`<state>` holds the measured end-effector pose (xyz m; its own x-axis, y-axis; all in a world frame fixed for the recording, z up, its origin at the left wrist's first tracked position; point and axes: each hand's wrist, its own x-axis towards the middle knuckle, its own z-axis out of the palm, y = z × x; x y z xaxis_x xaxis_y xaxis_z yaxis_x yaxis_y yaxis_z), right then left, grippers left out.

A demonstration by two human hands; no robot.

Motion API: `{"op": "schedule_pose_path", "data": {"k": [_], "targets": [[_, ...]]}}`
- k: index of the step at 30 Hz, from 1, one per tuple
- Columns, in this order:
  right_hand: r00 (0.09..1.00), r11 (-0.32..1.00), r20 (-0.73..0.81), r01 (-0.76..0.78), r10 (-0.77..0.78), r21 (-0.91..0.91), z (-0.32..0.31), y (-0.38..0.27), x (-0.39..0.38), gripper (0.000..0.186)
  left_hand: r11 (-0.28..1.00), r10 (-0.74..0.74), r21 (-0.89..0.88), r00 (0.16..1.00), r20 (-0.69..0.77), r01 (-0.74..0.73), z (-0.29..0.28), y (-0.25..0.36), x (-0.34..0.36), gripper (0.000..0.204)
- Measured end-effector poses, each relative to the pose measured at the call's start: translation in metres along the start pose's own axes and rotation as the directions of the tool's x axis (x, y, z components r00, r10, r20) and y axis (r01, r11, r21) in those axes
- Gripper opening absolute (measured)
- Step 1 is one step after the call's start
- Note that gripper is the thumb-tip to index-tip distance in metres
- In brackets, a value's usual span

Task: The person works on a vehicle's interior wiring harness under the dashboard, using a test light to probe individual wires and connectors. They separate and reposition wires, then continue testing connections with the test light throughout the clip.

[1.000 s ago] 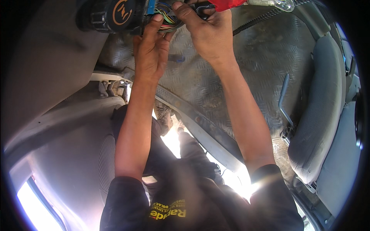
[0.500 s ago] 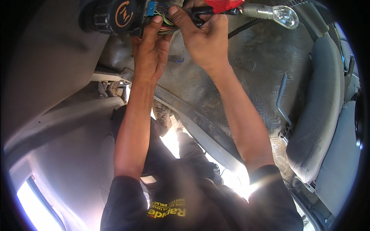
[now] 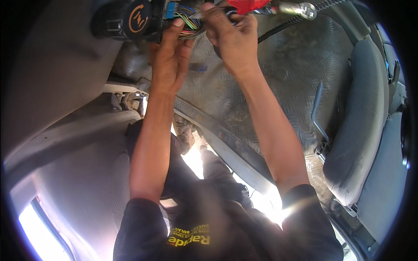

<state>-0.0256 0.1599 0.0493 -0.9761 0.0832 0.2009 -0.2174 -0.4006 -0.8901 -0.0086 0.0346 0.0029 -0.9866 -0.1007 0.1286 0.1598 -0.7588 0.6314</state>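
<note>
At the top, a bundle of thin multicoloured wires [image 3: 188, 21] runs into a dark connector housing with a blue connector [image 3: 171, 9]. My left hand [image 3: 169, 61] grips the bundle from below, its thumb pressed against the wires. My right hand [image 3: 237, 41] is closed around a slim tool whose pointed metal tip [image 3: 197, 15] reaches the wires; most of the tool is hidden by the fingers. Just beyond that hand are a red clip [image 3: 248, 5] and a bulb in a metal socket [image 3: 300, 9], on dark leads.
A round black knob with an orange symbol [image 3: 138, 18] lies left of the wires. Black corrugated tubing [image 3: 283, 30] crosses at upper right. Below are a metal-patterned floor [image 3: 287, 87], a bent grey lever [image 3: 317, 111] and a grey seat [image 3: 357, 126]; a door panel [image 3: 78, 161] stands left.
My right hand has shifted and its pointed tool tip now shows at the wires. The bulb has swung left and up, partly turned away. My left hand stays in place.
</note>
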Motion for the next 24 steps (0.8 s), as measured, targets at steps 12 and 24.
{"op": "schedule_pose_path", "data": {"k": [12,24], "targets": [[0.940,0.903,0.281,0.283,-0.194,-0.325,-0.005,-0.013,0.003,0.016,0.998,-0.013,-0.054,0.999,0.031,0.014,0.004,0.001,-0.008,0.030],[0.963,0.958,0.251,0.164,-0.102,-0.237,-0.001,-0.013,0.001,0.004,0.999,-0.051,-0.005,0.998,-0.047,0.051,-0.003,-0.011,0.001,0.029]]}}
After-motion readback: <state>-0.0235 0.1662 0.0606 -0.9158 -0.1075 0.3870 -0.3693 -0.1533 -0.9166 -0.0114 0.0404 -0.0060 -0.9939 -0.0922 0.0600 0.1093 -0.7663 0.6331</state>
